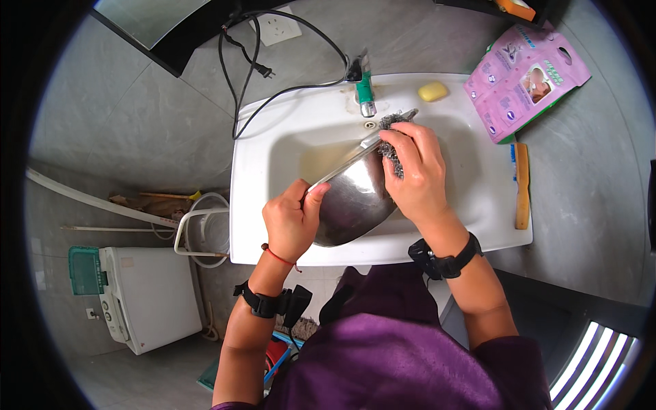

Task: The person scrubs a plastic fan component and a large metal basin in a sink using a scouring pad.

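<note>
A metal bowl or pan (353, 202) is tilted on its side over the white sink basin (461, 154), its shiny underside towards me. My left hand (292, 218) grips its rim at the lower left, thumb over the edge. In my right hand (417, 169) is a steel wool scourer (392, 148), pressed against the vessel's right side near the upper rim. A narrow end (412, 114), perhaps a handle, juts out past the scourer. Cloudy water (320, 159) shows in the basin behind the rim. The inside of the vessel is hidden.
A tap with a green body (364, 89) stands at the back, near yellow soap (433, 91). A black cable (287, 95) loops over the left corner. At right are a pink package (528, 82) and a wooden-handled brush (521, 187). A white washing machine (159, 297) stands lower left.
</note>
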`<state>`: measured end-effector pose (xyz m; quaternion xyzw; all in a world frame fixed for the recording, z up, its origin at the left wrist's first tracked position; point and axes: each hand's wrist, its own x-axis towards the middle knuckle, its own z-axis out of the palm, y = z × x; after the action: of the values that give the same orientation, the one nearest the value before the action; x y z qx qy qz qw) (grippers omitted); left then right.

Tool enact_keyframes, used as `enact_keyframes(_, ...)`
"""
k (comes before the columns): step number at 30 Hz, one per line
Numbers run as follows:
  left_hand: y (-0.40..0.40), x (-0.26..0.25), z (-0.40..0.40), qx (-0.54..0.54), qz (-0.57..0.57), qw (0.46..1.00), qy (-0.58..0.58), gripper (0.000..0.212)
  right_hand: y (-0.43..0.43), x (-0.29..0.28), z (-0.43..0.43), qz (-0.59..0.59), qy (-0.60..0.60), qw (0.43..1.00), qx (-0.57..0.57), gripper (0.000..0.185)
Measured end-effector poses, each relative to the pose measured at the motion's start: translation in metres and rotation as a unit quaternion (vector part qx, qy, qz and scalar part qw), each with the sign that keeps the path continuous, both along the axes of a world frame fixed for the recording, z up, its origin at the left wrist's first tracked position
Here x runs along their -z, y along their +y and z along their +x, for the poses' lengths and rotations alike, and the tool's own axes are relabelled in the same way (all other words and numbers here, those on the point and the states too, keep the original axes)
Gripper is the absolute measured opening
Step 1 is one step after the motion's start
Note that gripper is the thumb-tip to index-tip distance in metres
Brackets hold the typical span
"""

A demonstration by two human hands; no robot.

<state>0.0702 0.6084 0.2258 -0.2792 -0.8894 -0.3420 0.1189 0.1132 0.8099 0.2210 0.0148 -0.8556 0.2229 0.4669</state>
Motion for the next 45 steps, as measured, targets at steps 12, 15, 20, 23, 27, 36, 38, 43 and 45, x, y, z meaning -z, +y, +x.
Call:
enact_keyframes(12,0.002,0.004,0.002,0.001,0.018,1.0,-0.005,0.033,-0.023,0.001,0.01,-0.074,-0.004,0.996,-0.04,0.044)
enact_keyframes(15,0.0,0.006,0.003,0.004,0.025,1.0,-0.015,0.033,-0.022,0.007,0.012,-0.082,0.003,0.996,-0.037,0.042)
enact_keyframes(20,0.002,0.005,0.004,0.005,0.016,1.0,-0.019,0.035,0.033,0.023,-0.01,-0.129,-0.042,0.99,0.029,0.036)
enact_keyframes(23,0.004,0.002,0.001,0.005,0.007,1.0,-0.015,0.036,0.032,0.022,-0.008,-0.133,-0.039,0.99,0.041,0.035)
enact_keyframes(27,0.002,0.003,0.002,0.008,0.009,1.0,-0.012,0.036,-0.003,0.007,0.009,-0.104,-0.005,0.994,-0.015,0.039)
enact_keyframes(36,0.002,0.005,0.003,0.004,0.028,0.999,-0.018,0.034,-0.02,0.003,0.013,-0.106,0.001,0.993,-0.048,0.037)
enact_keyframes(38,0.001,0.005,0.003,0.005,0.041,0.999,-0.022,0.035,-0.03,0.006,0.016,-0.116,0.004,0.988,-0.105,0.038)
enact_keyframes(43,-0.013,0.001,-0.005,-0.022,0.028,0.999,-0.028,0.036,0.007,0.017,0.002,-0.136,-0.002,0.991,-0.009,0.035)
enact_keyframes(45,-0.011,-0.001,-0.003,-0.007,0.051,0.998,-0.041,0.035,-0.01,0.014,0.006,-0.168,0.007,0.984,-0.055,0.033)
